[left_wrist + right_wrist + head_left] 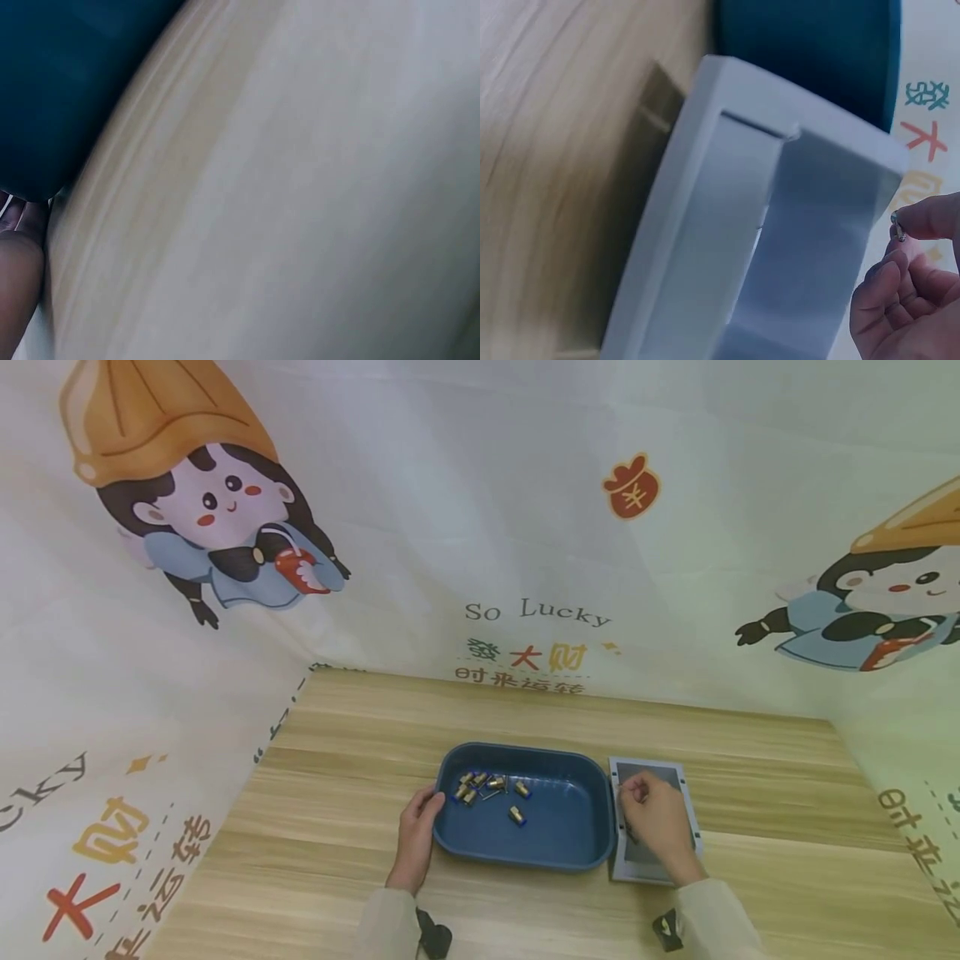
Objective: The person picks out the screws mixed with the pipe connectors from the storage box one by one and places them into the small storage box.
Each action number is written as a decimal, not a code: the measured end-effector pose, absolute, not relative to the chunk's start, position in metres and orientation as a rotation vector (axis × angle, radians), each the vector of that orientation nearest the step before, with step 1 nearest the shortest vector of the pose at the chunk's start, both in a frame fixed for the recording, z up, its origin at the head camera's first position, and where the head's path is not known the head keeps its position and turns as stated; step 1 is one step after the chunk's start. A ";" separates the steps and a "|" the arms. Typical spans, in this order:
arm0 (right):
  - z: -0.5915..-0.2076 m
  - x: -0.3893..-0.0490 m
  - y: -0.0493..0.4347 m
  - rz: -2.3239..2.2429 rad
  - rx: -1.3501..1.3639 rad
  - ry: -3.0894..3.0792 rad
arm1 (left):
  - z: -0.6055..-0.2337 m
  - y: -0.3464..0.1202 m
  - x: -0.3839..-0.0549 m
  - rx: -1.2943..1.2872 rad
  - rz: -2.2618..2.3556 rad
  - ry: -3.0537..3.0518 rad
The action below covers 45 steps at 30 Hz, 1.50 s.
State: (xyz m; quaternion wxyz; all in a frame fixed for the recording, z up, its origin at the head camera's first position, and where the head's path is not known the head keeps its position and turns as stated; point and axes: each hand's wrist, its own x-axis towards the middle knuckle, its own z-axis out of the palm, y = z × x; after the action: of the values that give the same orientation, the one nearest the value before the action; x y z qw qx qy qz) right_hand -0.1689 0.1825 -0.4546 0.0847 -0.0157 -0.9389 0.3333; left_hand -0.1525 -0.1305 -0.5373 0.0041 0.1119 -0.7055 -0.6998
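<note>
Blue tray [555, 831] is held at the rim by the left hand [415, 837]; a metal part [898, 226] is pinched by the right hand [662, 817] over the grey box [795, 97].

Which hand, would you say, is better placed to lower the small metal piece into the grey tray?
The right hand, probably: it pinches the metal piece over the grey tray, while the left hand touches the left end of the blue bin.
</note>
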 end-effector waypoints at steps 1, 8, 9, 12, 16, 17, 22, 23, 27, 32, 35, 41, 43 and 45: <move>-0.456 -0.169 0.184 0.991 -0.051 -2.801 | -0.537 -0.131 -0.152 0.353 -2.195 -2.209; -0.465 -0.168 0.190 0.972 -0.092 -2.832 | -0.536 -0.131 -0.151 0.348 -2.191 -2.219; -0.466 -0.167 0.190 0.961 -0.092 -2.841 | -0.536 -0.131 -0.151 0.349 -2.189 -2.219; -0.472 -0.166 0.192 0.934 -0.104 -2.870 | -0.536 -0.130 -0.151 0.348 -2.188 -2.218; -0.479 -0.165 0.193 0.920 -0.144 -2.920 | -0.537 -0.130 -0.152 0.350 -2.194 -2.217; -0.481 -0.165 0.194 0.921 -0.153 -2.933 | -0.537 -0.130 -0.152 0.351 -2.196 -2.214; -0.487 -0.165 0.195 0.895 -0.173 -2.959 | -0.536 -0.130 -0.151 0.344 -2.209 -2.202; -0.489 -0.165 0.196 0.889 -0.174 -2.961 | -0.536 -0.130 -0.151 0.342 -2.212 -2.200; -0.493 -0.166 0.195 0.877 -0.175 -2.964 | -0.535 -0.130 -0.150 0.333 -2.215 -2.194; -0.495 -0.166 0.194 0.866 -0.167 -2.968 | -0.535 -0.130 -0.151 0.327 -2.204 -2.203; -0.496 -0.166 0.193 0.859 -0.168 -2.977 | -0.535 -0.130 -0.152 0.329 -2.215 -2.195; -0.499 -0.167 0.192 0.850 -0.160 -2.965 | -0.535 -0.131 -0.152 0.339 -2.218 -2.183; -0.499 -0.167 0.192 0.850 -0.160 -2.961 | -0.535 -0.131 -0.152 0.338 -2.216 -2.181; -0.499 -0.167 0.192 0.851 -0.155 -2.961 | -0.534 -0.132 -0.153 0.343 -2.217 -2.179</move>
State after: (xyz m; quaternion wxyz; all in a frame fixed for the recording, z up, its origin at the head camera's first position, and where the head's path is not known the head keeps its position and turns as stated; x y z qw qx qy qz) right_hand -0.1673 0.1918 -0.4992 0.0286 -0.0504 -0.9594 0.2759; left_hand -0.1526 -0.1316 -0.5342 0.0071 0.1096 -0.6966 -0.7090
